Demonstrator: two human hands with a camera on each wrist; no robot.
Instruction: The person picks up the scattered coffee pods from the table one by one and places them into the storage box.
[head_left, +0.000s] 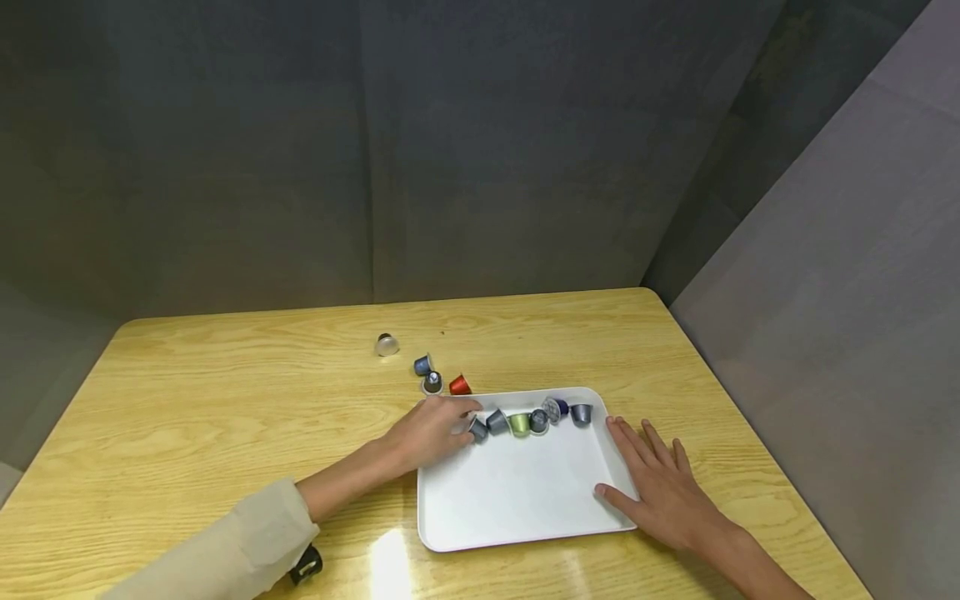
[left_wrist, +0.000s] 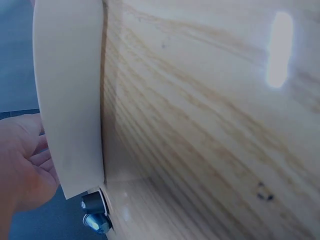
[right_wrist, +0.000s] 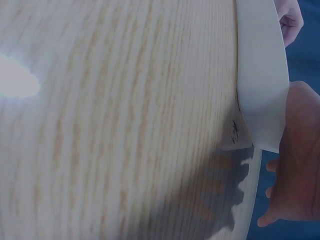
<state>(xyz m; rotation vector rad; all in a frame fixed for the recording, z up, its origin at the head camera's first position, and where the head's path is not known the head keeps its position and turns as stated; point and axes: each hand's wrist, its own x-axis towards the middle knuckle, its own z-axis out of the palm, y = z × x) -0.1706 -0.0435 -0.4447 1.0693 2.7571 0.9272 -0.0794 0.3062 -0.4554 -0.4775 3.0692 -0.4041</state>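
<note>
A white tray [head_left: 525, 492] lies on the wooden table, with a row of coffee capsules along its back wall. My left hand [head_left: 431, 429] reaches over the tray's left back corner and pinches the grey-blue coffee capsule [head_left: 478, 430] at the row's left end between thumb and fingers. Beside it in the row come a grey capsule [head_left: 497, 422], a green capsule [head_left: 520, 425] and several darker ones. My right hand [head_left: 660, 492] rests along the tray's right wall, fingers straight and thumb over the rim. In the right wrist view, the right hand [right_wrist: 302, 160] is behind the tray's wall.
Behind the tray's left back corner, on the table [head_left: 225, 400], are a red capsule [head_left: 460, 385], a dark capsule [head_left: 432, 382], a blue capsule [head_left: 423, 364] and a pale capsule [head_left: 387, 345]. A black object [head_left: 306, 565] shows beside the left sleeve. Grey partitions stand behind and at the right.
</note>
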